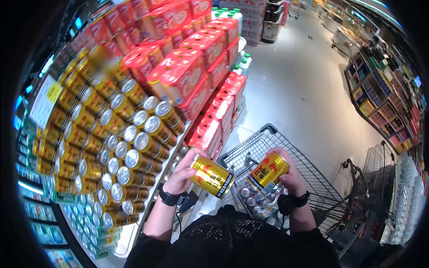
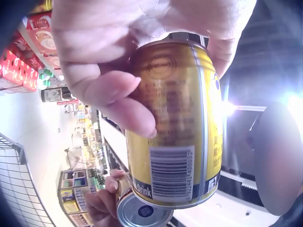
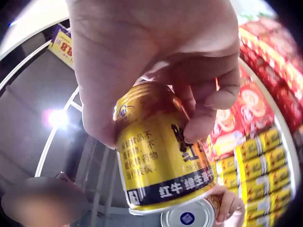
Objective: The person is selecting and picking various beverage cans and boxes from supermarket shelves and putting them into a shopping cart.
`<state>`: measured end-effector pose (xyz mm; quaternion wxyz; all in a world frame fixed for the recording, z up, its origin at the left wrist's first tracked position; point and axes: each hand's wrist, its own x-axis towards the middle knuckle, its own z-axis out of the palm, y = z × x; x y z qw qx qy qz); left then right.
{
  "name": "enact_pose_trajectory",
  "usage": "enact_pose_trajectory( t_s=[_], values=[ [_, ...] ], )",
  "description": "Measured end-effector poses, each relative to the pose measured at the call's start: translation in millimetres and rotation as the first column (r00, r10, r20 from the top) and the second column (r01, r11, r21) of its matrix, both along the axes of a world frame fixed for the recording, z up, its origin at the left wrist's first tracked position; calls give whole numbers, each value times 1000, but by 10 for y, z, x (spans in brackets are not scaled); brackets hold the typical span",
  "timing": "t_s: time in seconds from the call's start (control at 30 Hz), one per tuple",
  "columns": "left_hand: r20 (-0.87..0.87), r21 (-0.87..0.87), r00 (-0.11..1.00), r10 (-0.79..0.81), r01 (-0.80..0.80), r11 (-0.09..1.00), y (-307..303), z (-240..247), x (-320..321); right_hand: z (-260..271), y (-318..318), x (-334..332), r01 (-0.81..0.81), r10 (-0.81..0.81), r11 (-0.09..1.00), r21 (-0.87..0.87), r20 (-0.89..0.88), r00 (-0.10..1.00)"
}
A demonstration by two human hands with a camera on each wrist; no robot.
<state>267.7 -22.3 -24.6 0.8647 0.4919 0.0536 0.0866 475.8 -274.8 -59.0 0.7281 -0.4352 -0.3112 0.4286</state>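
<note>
My left hand (image 1: 181,174) grips a gold drink can (image 1: 212,176) tilted on its side, beside the shelf of cans. In the left wrist view the same gold can (image 2: 177,127) shows its barcode, with my fingers (image 2: 118,101) wrapped round it. My right hand (image 1: 290,176) holds a second gold can (image 1: 268,172) over the shopping cart (image 1: 313,178). The right wrist view shows that second can (image 3: 158,151) with black band and Chinese print, pinched by thumb and fingers (image 3: 208,113). Each wrist view catches the other hand's can bottom (image 2: 142,212) (image 3: 187,217) at its lower edge.
A tall display of gold cans (image 1: 103,134) fills the left, with red boxed packs (image 1: 187,67) stacked above and behind. Several cans (image 1: 259,198) lie inside the cart. A pale aisle floor (image 1: 304,89) runs ahead, shelving (image 1: 380,98) on the right.
</note>
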Motion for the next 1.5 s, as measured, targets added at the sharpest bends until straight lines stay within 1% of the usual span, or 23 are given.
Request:
enact_pose_trajectory(
  t_s=[0.03, 0.07, 0.17, 0.23, 0.33, 0.4, 0.43, 0.47, 0.57, 0.6, 0.67, 0.7, 0.73, 0.77, 0.83, 0.87, 0.97, 1.0, 1.1, 1.13, 1.27, 1.4, 1.5],
  values=[
    [27, 19, 999, 37, -38, 999, 2, 101, -166, 34, 135, -148, -47, 52, 997, 62, -95, 994],
    [53, -27, 996, 77, -76, 997, -19, 177, -306, 112, 280, -299, -92, 106, 991, 94, -145, 984],
    [98, -127, 972, 215, -202, 971, -40, 237, -704, 230, 738, -685, -257, 295, 951, 174, -250, 922],
    [113, -148, 953, 281, -263, 953, -38, 292, -944, 428, 972, -957, -309, 350, 931, 192, -232, 908],
    [57, -213, 910, 411, -391, 895, -18, 291, -1345, 497, 1271, -1209, -414, 454, 881, 229, -164, 876],
    [26, -271, 887, 462, -438, 857, -17, 317, -1573, 556, 1396, -1368, -463, 479, 876, 135, -363, 799],
    [-28, -255, 840, 541, -530, 809, -25, 306, -1650, 631, 1435, -1451, -486, 468, 870, 85, -455, 758],
    [-25, -258, 831, 556, -543, 799, -39, 318, -1724, 753, 1422, -1570, -428, 411, 902, 50, -396, 821],
    [-13, -194, 808, 589, -580, 791, -42, 337, -1882, 492, 1705, -1610, -471, 385, 882, 9, -591, 709],
    [-13, -190, 801, 599, -590, 785, -46, 327, -1921, 474, 1764, -1637, -491, 397, 871, 13, -607, 688],
    [-5, -158, 781, 624, -617, 771, -60, 347, -1968, 501, 1804, -1671, -516, 438, 857, -20, -501, 747],
    [12, -170, 795, 606, -595, 785, -56, 351, -2007, 554, 1811, -1689, -523, 455, 852, -36, -444, 772],
    [32, -181, 810, 586, -572, 800, -40, 357, -2045, 700, 1791, -1715, -549, 514, 836, 23, -388, 766],
    [50, -193, 824, 565, -547, 815, -35, 361, -2073, 732, 1809, -1705, -548, 531, 836, -12, -227, 816],
    [4, -157, 783, 622, -614, 774, -52, 377, -2066, 799, 1829, -1658, -524, 530, 848, -82, 108, 841],
    [-20, -138, 762, 647, -643, 753, -62, 387, -2062, 850, 1822, -1688, -471, 480, 877, -92, 174, 860],
    [-36, -129, 762, 646, -645, 753, -66, 410, -2076, 995, 1799, -1736, -345, 383, 923, -169, 444, 810],
    [-31, -120, 767, 641, -639, 760, -61, 422, -2073, 975, 1818, -1754, -318, 359, 933, -167, 475, 804],
    [-13, -79, 770, 638, -636, 767, -44, 407, -2063, 1072, 1789, -1820, -187, 223, 974, -128, 691, 688],
    [9, -52, 780, 625, -624, 780, -39, 402, -2071, 1079, 1782, -1842, -160, 206, 978, -131, 697, 687],
    [63, 65, 770, 635, -638, 767, -48, 405, -2130, 1207, 1678, -1838, -89, 212, 977, -195, 817, 536],
    [109, 143, 706, 700, -708, 692, -67, 468, -2238, 1116, 1735, -1644, -13, 100, 993, -114, 797, 595],
    [95, 170, 645, 758, -761, 626, -105, 567, -2332, 1066, 2011, -1409, 25, -96, 994, 105, 743, 662]
  ],
)
